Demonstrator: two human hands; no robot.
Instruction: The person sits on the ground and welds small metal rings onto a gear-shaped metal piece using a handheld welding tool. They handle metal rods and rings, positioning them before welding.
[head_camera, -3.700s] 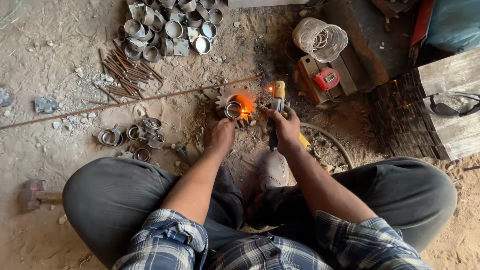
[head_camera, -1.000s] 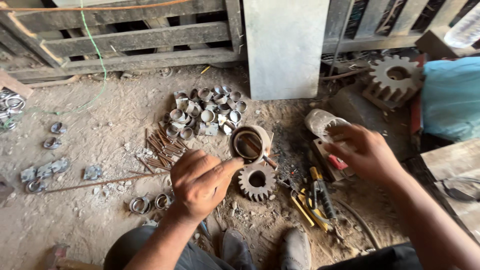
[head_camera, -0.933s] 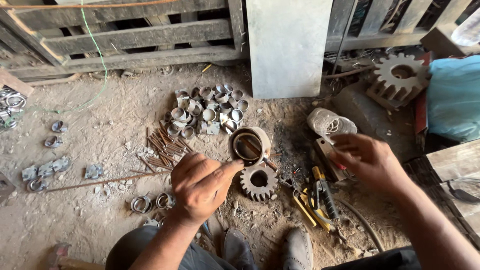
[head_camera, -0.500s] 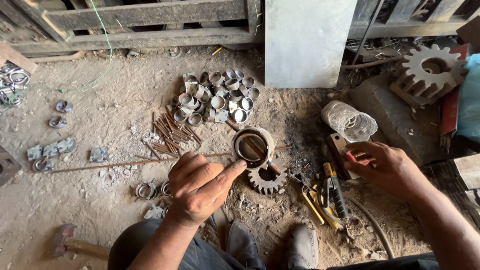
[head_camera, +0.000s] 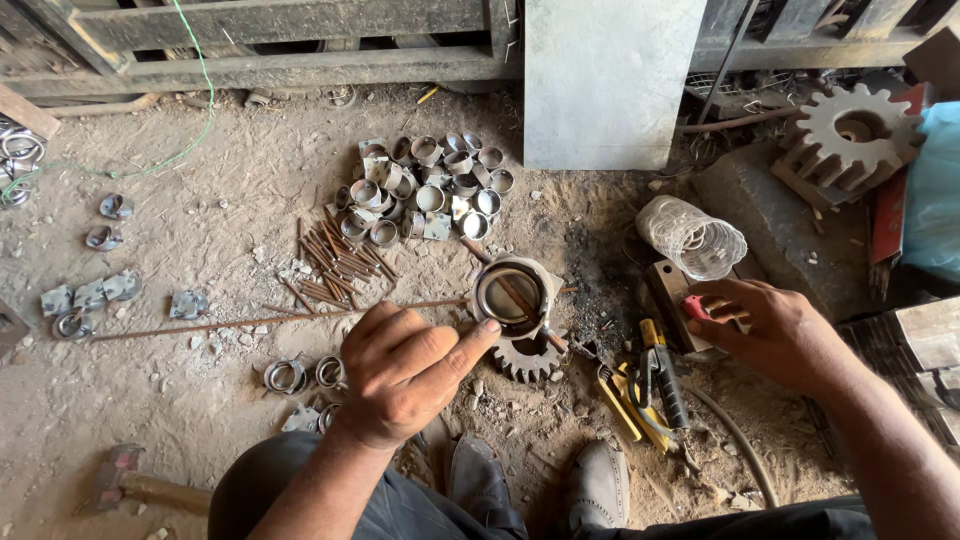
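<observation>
A metal ring (head_camera: 511, 296) lay on a small gear (head_camera: 528, 354) on the dirt floor (head_camera: 200, 400), a thin rod (head_camera: 270, 322) running up to it. The left hand (head_camera: 405, 372), fingers loosely curled and empty, pointed a forefinger at the ring; a nudge could slide it off the gear. The right hand (head_camera: 775, 335) pinched a red-tipped part (head_camera: 697, 307) beside the wire coil (head_camera: 692, 237); a snag might tip the coil.

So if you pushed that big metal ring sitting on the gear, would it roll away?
Probably not. The metal ring lies flat on the small gear, so it would likely slide rather than roll. It looks like thick steel, so probably stiff and heavy for its size. A thin rod seems to meet its side, which may hold it.
</observation>
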